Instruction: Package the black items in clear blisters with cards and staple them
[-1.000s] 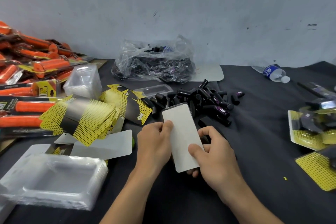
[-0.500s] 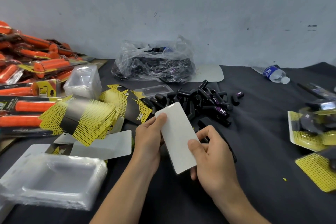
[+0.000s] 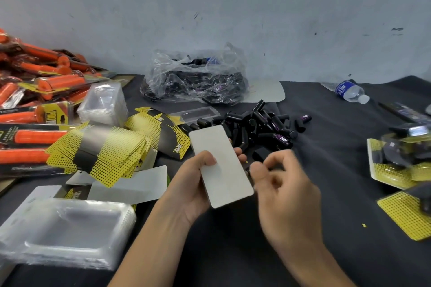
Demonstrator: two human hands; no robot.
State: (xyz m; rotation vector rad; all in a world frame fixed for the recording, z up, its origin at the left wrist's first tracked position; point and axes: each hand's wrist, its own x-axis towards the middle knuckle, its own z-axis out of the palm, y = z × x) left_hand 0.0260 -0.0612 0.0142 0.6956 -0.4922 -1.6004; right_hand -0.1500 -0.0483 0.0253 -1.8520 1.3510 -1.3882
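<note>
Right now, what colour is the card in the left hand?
The card is plain white on the side facing up; the head view shows it.

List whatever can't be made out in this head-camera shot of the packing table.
All in the head view:
1. Right hand: motion blur; whether it holds anything is unclear.
2. White card gripped by the left hand: only its blank side shows; the other side faces away.
3. Plastic bag: crumpled film obscures the dark contents.
4. Orange packs: cut off by the left edge.
5. Bottle label: too small to read.

Matt card (image 3: 220, 165) (clear glossy blisters (image 3: 63, 228)).
</note>
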